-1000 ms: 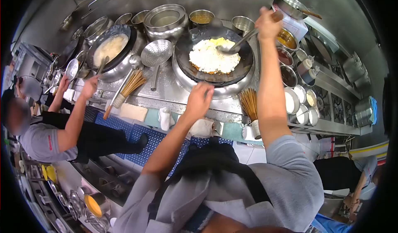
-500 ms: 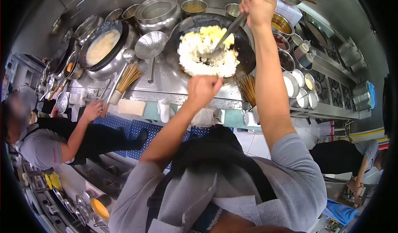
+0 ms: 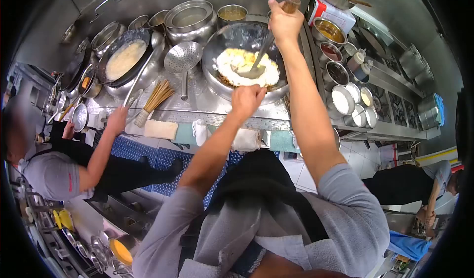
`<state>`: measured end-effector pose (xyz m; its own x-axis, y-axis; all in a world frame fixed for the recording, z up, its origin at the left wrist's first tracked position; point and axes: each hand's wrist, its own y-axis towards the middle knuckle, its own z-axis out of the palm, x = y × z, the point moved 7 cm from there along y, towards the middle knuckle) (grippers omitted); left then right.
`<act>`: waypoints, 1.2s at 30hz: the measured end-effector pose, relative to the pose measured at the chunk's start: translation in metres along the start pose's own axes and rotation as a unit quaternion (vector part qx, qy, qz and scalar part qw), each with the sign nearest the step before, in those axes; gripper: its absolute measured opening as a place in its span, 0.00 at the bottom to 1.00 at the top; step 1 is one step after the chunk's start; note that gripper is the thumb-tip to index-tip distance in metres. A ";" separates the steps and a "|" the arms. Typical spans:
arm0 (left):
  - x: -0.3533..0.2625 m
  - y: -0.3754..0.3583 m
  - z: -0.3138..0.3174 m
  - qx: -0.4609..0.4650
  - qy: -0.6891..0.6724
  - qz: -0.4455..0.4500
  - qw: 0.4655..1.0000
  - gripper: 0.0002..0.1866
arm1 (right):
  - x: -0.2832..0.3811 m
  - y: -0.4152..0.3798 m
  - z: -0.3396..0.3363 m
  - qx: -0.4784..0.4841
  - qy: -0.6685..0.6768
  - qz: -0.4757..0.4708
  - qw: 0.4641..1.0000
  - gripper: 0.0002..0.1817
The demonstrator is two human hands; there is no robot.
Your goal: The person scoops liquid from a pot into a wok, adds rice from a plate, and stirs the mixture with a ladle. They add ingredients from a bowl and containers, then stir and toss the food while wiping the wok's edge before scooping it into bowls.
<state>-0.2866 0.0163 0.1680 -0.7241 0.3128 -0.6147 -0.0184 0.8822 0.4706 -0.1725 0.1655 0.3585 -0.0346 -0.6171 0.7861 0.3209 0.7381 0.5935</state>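
Note:
My right hand (image 3: 286, 26) is wrapped round the wooden-ended handle of a ladle (image 3: 262, 54), high above the right side of the wok. The ladle's metal head rests among white rice and yellow egg (image 3: 242, 59) in the dark wok (image 3: 217, 41). Closed at the near rim of the wok is my left hand (image 3: 247, 101); the part it grips is hidden under the fingers. Some browned bits show at the near edge of the food.
Left stand a skimmer (image 3: 183, 57), a bamboo brush (image 3: 157, 97) and a second wok (image 3: 123, 60) with pale liquid. A co-worker's hand (image 3: 117, 120) holds a long handle there. Sauce bowls (image 3: 330, 30) and seasoning tubs (image 3: 341, 100) line the right. Folded cloths (image 3: 161, 129) lie along the front edge.
My right hand and the ladle have shifted left and lower in view, with the handle more upright. The view has shifted slightly. The co-worker's long handle has swung up toward the left wok.

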 end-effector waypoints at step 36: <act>-0.015 0.009 -0.008 -0.040 0.007 -0.017 0.999 0.19 | -0.015 0.005 -0.017 -0.022 0.078 -0.025 0.996 0.18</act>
<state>-0.2813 0.0172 0.1866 -0.7323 0.2774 -0.6219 -0.0972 0.8613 0.4986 -0.1539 0.1738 0.3467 0.0944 -0.6901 0.7175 0.3632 0.6949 0.6206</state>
